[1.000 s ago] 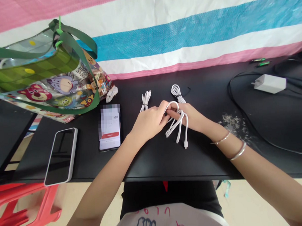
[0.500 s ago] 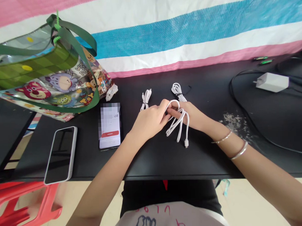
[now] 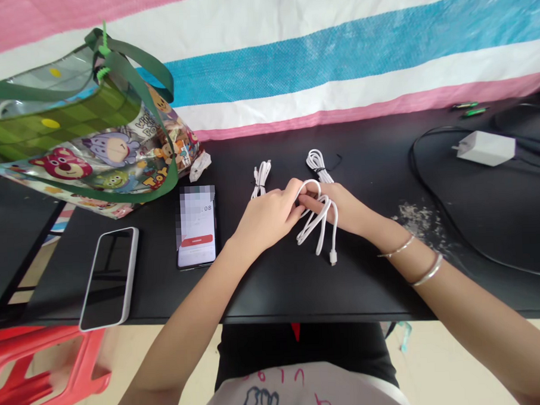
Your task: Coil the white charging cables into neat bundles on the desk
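Note:
A loosely looped white cable is between my two hands, its plug hanging down over the black table. My left hand pinches the cable at its upper left. On the other side my right hand grips the same cable, fingers meeting those of the left. Just beyond my left hand lies a tied white cable bundle. A second tied bundle lies beyond my right hand, its lower end partly hidden by that hand.
Left of my hands are a lit phone, a white-edged phone and a cartoon-printed bag. To the right lie a white adapter, black cords and pale crumbs. A red stool stands below left.

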`<state>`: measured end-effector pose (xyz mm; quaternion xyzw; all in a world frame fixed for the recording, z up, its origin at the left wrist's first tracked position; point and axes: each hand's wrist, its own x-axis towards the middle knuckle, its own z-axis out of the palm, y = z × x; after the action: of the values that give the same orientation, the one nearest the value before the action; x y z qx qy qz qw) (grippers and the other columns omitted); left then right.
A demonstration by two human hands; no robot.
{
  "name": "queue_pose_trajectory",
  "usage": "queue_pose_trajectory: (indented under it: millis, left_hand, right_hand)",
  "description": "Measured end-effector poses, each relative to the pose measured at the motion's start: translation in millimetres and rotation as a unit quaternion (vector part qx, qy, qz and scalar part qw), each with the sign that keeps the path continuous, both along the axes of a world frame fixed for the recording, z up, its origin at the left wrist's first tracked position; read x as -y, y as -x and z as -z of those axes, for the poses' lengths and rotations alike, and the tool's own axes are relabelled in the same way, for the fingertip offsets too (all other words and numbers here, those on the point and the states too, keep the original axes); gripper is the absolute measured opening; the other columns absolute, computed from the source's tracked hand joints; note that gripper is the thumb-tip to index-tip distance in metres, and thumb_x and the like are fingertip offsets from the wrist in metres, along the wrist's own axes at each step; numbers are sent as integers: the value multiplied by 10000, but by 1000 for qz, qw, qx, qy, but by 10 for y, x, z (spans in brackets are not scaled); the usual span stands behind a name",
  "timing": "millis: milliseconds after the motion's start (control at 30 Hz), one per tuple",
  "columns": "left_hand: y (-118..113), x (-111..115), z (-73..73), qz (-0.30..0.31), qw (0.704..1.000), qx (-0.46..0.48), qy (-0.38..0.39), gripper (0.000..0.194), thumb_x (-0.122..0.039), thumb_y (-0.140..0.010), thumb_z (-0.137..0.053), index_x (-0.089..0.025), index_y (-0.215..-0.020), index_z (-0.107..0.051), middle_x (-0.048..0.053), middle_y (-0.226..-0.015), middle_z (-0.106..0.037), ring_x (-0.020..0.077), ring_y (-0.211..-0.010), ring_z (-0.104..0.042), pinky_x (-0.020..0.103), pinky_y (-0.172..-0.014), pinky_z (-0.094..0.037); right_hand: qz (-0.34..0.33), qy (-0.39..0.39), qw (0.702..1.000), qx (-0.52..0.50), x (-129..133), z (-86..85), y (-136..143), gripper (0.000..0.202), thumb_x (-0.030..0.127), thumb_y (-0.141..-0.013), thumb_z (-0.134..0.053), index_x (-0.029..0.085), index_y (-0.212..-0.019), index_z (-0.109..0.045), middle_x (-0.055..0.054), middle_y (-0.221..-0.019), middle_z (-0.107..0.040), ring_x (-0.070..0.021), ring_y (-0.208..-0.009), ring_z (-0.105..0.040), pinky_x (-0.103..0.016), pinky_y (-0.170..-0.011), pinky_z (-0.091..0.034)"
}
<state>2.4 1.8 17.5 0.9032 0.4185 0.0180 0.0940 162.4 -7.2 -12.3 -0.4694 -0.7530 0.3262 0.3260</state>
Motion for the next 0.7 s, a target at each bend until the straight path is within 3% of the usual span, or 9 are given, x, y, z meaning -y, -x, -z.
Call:
queue_pose_trajectory:
  millis: [700]
  left_hand:
    - [-1, 10, -15, -3, 1000, -2, 7, 220, -247, -920, -428, -180, -1129, -424, 44, -911, -687, 201, -840, -672, 261, -627, -471]
  right_hand:
    - [6, -19, 1000, -6, 2, 65, -12, 148, 251, -822, -436, 203, -683, -448, 32, -589, -496, -105, -503, -412, -236, -529, -345]
